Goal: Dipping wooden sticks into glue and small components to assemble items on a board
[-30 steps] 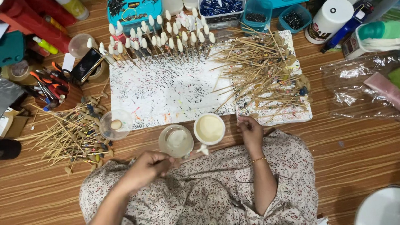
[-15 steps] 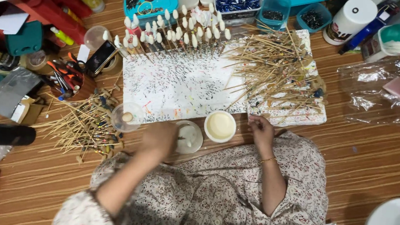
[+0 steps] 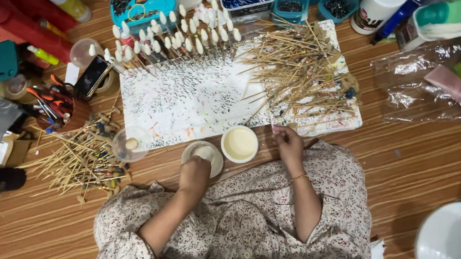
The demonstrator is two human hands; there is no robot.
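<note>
**Left hand at the cup, right hand pinching a stick**

Since the earlier frames, the left hand (image 3: 194,174) has come up from the lap to the small clear cup (image 3: 203,156) just below centre, and it now curls against the cup's near rim. Whether its fingers have closed on anything cannot be told; they are folded under and hidden. The right hand (image 3: 288,144) sits right of centre at the lower edge of the spattered white board (image 3: 188,100), thumb and forefinger nipped shut on a thin stick (image 3: 273,129) whose end just shows to the upper left of the fingertips.

Between the hands stands a white bowl of cream liquid (image 3: 239,144), just beside the cup and to the lower left of the right hand; the right hand is the nearer of the two to it. The held stick's long axis seems to run up and left, roughly along the board's edge, though most of it is hidden.

Above the right hand lies a heap of bare sticks (image 3: 297,77), criss-crossed, reaching the board's right edge. A row of white-tipped sticks (image 3: 177,34) stands along the upper left of the board. Another clear cup (image 3: 131,143) sits left of the first one, with a loose stick pile (image 3: 78,160) beyond it. Open floor lies only to the right of the lap.
</note>
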